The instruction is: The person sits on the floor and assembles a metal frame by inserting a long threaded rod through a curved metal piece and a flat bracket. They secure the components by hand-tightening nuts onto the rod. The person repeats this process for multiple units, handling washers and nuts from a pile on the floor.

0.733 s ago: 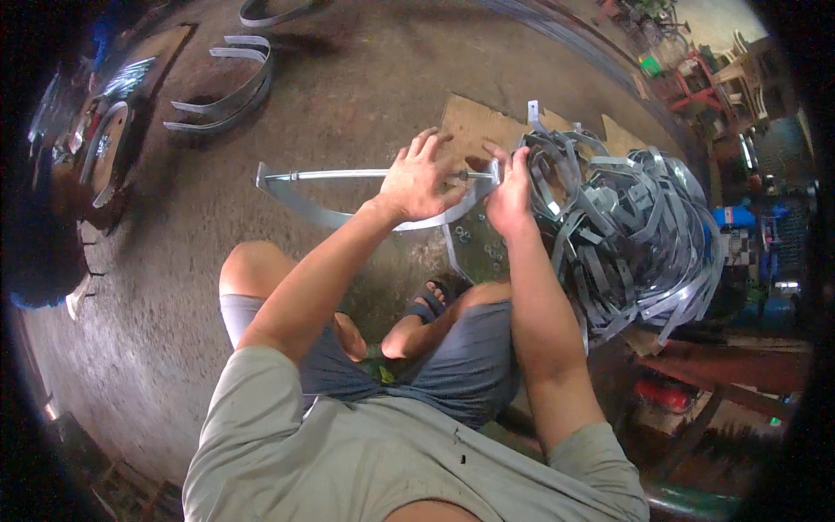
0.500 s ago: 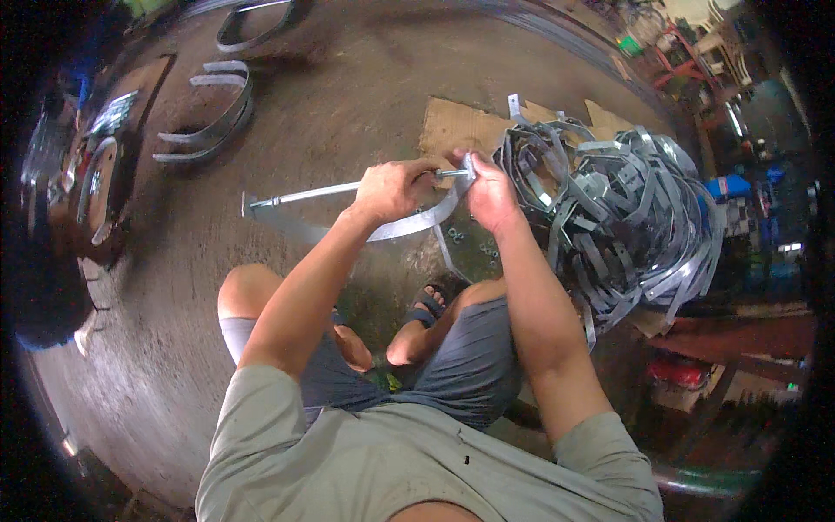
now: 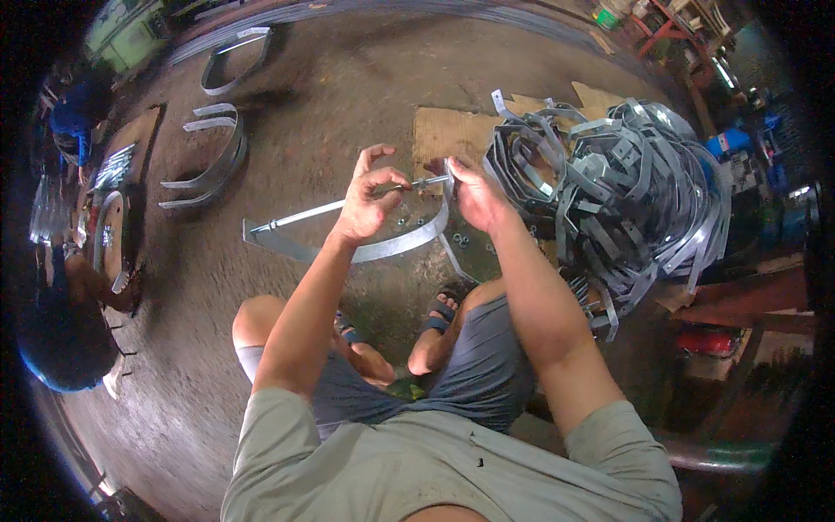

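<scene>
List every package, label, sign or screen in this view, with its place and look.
Flattened cardboard sheet: on the floor beyond the hands, under the heap of metal bands; brown, rectangular, plain.
Blue container: far right behind the heap; too small to tell its kind.
No label, sign or screen shows.

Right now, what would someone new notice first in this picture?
Probably the big tangled heap of grey metal strap clamps at right on the floor. Next, at centre, the left hand and right hand pinch a long threaded rod spanning a curved metal band. More curved bands lie upper left.
</scene>
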Action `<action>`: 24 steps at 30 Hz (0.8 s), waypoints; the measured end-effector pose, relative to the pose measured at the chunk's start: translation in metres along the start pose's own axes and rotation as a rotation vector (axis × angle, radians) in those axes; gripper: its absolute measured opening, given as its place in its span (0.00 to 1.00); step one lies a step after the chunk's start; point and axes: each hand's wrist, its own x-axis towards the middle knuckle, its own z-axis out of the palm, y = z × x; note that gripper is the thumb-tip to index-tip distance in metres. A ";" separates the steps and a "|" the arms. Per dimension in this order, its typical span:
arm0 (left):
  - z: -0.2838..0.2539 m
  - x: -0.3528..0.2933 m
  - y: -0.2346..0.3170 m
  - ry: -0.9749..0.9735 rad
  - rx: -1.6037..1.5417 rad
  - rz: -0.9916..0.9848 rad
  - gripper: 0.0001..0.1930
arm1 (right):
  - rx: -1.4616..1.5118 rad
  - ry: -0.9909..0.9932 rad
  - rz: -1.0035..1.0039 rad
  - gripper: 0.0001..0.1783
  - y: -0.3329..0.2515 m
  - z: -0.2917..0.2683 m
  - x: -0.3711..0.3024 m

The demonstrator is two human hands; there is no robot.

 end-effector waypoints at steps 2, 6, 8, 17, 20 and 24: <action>0.002 -0.003 0.005 0.016 0.149 -0.022 0.21 | -0.046 -0.024 0.002 0.22 -0.001 0.001 -0.001; -0.002 -0.003 0.009 -0.047 0.309 0.002 0.23 | -0.108 -0.085 0.013 0.23 0.004 -0.003 0.005; -0.003 -0.005 -0.025 0.012 0.133 0.067 0.22 | -0.113 -0.067 0.020 0.23 0.002 0.004 0.001; 0.000 -0.002 -0.010 0.043 0.156 0.029 0.16 | -0.153 -0.070 0.055 0.23 0.003 0.004 0.000; 0.000 -0.004 0.002 -0.025 0.264 0.014 0.15 | -0.159 -0.129 0.020 0.23 0.006 0.001 0.003; -0.011 -0.003 -0.011 0.044 -0.043 -0.041 0.19 | -0.166 -0.057 0.045 0.21 0.000 0.008 -0.001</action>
